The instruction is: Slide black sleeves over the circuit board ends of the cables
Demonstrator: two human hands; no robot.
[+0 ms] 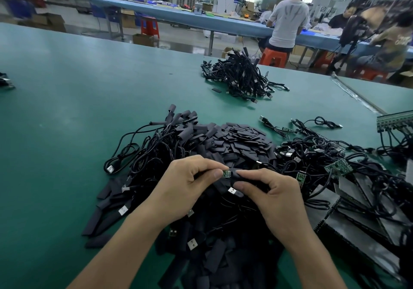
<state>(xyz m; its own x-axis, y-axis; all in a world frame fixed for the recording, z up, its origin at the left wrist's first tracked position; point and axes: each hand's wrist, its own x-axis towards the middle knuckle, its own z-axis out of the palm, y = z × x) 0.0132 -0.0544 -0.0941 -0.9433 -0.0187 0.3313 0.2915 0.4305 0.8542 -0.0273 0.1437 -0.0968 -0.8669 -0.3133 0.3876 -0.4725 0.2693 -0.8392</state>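
Spreading left of the left hand (185, 183), the green table (67, 132) shows open surface out to its far edge. Heap of loose sleeves (241, 141) sits just beyond both hands. Tangled cables (324, 154) crowd the right hand's (272, 194) outer side. Left hand pinches circuit board (226, 173) between thumb and forefinger. Right hand pinches black sleeve (234, 177), its mouth touching the board's end.

L hand (185, 183), R hand (277, 192) both pinching, forearms converging.
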